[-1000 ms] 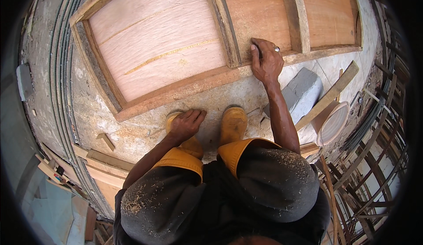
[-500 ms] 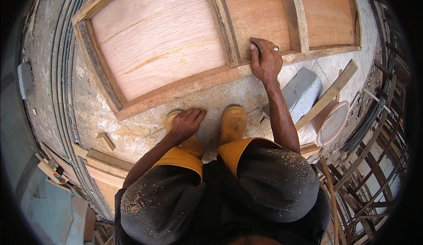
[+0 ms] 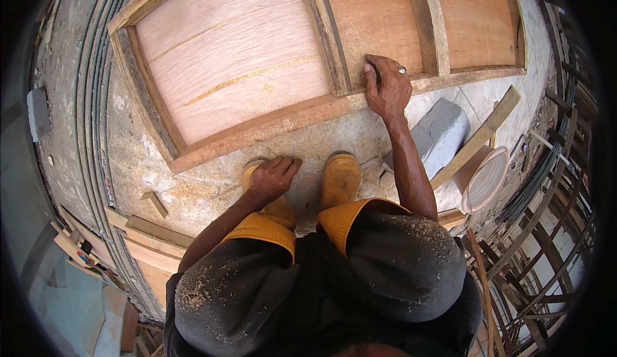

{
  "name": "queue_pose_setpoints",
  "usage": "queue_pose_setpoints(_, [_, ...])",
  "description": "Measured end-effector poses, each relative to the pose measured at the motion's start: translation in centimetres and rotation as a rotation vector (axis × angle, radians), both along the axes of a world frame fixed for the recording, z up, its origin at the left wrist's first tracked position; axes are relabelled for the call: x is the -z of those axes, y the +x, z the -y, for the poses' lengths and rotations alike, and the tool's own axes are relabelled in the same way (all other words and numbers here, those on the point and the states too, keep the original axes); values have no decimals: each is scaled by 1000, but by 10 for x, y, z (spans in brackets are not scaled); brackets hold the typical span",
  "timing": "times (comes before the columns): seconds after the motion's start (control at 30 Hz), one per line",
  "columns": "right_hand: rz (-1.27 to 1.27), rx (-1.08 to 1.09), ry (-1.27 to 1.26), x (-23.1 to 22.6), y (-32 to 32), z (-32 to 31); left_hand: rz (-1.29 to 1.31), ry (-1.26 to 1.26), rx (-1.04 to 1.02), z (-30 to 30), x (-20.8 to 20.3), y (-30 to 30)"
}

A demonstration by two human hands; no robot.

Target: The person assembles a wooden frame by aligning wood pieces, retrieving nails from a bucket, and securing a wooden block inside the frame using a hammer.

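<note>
A large wooden frame (image 3: 254,135) lies ahead of me, its bays backed with a pale pinkish plywood sheet (image 3: 231,48) on the left and orange-brown plywood sheets (image 3: 369,19) farther right. My right hand (image 3: 389,87), wearing a ring, is closed over the frame's near rail beside a crosspiece (image 3: 324,32); its fingertips are partly hidden. Above my left yellow boot (image 3: 249,174) hangs my left hand (image 3: 273,178), fingers curled together, with no object showing in it. The left forearm rests by my knee.
A grey block (image 3: 443,129) and a leaning wooden strip (image 3: 482,135) are right of my right forearm, near a whitish bucket (image 3: 486,180). Long rods (image 3: 87,100) run along the left. A small wood offcut (image 3: 154,204) lies at lower left. Sawdust covers the floor. Piled timber (image 3: 546,228) fills the right.
Both hands keep their places. The view has shifted very slightly, and nothing was picked up or let go.
</note>
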State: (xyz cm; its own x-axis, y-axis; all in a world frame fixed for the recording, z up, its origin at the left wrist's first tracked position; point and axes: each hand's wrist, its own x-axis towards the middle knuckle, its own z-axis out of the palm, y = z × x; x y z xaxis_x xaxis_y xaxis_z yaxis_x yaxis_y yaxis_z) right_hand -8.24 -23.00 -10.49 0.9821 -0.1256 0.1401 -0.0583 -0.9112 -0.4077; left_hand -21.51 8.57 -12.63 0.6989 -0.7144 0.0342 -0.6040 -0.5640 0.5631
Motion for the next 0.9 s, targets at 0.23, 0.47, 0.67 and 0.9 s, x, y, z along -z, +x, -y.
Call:
queue_pose_setpoints(0.23, [19,-1,16,2,-2,3,1,-1,4,3,-1,1])
queue_pose_setpoints(0.47, [-23,-4,-1,1,-2,4,0,-21,-15,5,-4,3])
queue_pose_setpoints(0.67, [-25,-6,-9,1,-3,4,-7,-28,-22,4,-3,2])
queue_pose_setpoints(0.9, [-25,-12,-12,-1,-2,3,-6,-34,-24,5,-7,4])
